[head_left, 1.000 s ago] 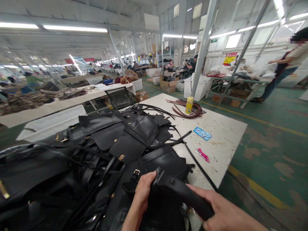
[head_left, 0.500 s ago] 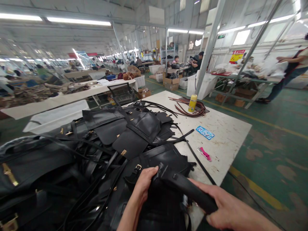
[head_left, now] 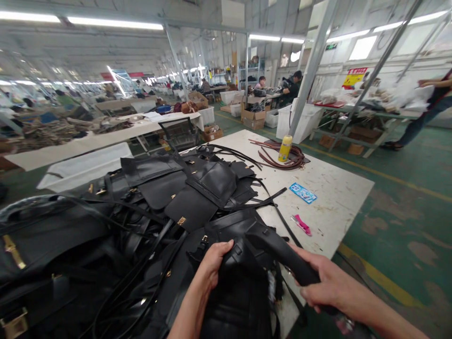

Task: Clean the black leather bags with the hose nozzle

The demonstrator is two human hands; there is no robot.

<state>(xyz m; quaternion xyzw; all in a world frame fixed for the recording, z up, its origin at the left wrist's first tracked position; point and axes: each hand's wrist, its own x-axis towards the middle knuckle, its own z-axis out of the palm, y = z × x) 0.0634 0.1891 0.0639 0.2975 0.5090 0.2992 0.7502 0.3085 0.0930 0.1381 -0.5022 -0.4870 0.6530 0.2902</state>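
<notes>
1. Black bag (head_left: 240, 287): at the near edge of the work table, right in front of the person, w/ the black pile beyond & to its L. Prob. kept close so both hands reach it w/o stretching.
2. L hand (head_left: 212, 266): gripping the bag, thumb pressed on top nr a small leather loop; other fingers mostly hidden. Looks like a steadying hold, prob. b/c soft leather would slide.
3. R hand (head_left: 328, 280): fingers wrapped firmly round a black tube-shaped tool (head_left: 282, 252), thumb closing the near side. Held low on the tube, apparently to leave the far end free over the bag. Can't tell if that end touches the leather.
4. Pile of black bags (head_left: 190, 205): heaped on the table's L side, flaps & gold-tone fittings showing, prob. to leave R side for small stuff. One loose strap (head_left: 285, 223) trails toward the R hand.
5. White tabletop (head_left: 339, 193), R side: pink-handled cutter (head_left: 302, 225), blue card (head_left: 302, 193), both lying flat, prob. put there for quick reach.
6. Far corner: yellow bottle (head_left: 285, 148) upright by coiled brown straps (head_left: 271, 162).
7. Bkgd: co-worker (head_left: 438, 99) at a bench, far R.
</notes>
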